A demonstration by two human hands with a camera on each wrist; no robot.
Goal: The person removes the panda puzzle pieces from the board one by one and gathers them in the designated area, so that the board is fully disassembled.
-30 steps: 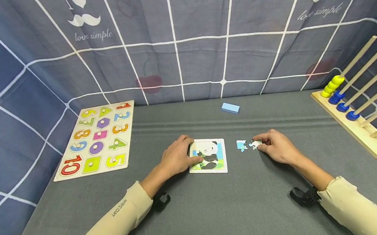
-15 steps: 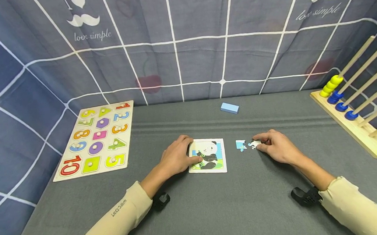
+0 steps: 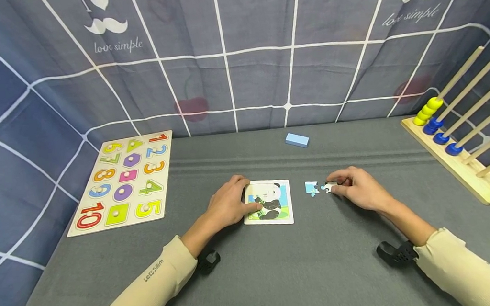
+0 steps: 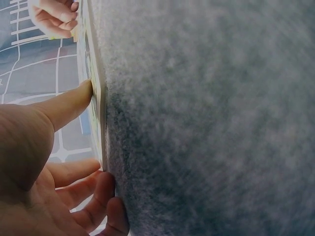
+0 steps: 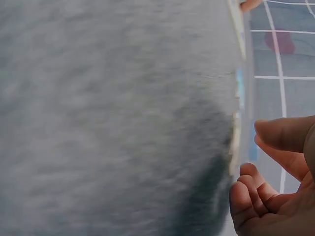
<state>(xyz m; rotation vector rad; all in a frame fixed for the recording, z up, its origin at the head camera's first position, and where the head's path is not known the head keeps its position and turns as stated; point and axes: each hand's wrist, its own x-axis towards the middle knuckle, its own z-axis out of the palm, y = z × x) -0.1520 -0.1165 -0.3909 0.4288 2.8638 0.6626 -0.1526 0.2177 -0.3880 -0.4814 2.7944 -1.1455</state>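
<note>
A square panda puzzle [image 3: 281, 212] in a white frame lies on the grey cloth. My left hand [image 3: 227, 202] holds its left side, thumb resting on the picture and the other fingers at the edge. To the puzzle's right lies a light blue jigsaw piece [image 3: 311, 187], with a black and white jigsaw piece [image 3: 327, 188] close beside it. My right hand [image 3: 360, 189] is at this second piece, thumb and fingertips overlapping its right end in the head view. In the right wrist view, the thumb and index finger [image 5: 283, 135] stand a little off the flat piece.
On the left lies a number and shape board [image 3: 128, 181] with knobbed pieces. A blue block [image 3: 297, 140] sits towards the back. At the right stands a wooden abacus rack [image 3: 466, 164] with slanting rods and a few beads. A grey checked curtain [image 3: 260, 75] hangs behind.
The whole head view has shifted slightly left. My right fingers have edged slightly over the black and white jigsaw piece; my left hand stays on the panda puzzle.
</note>
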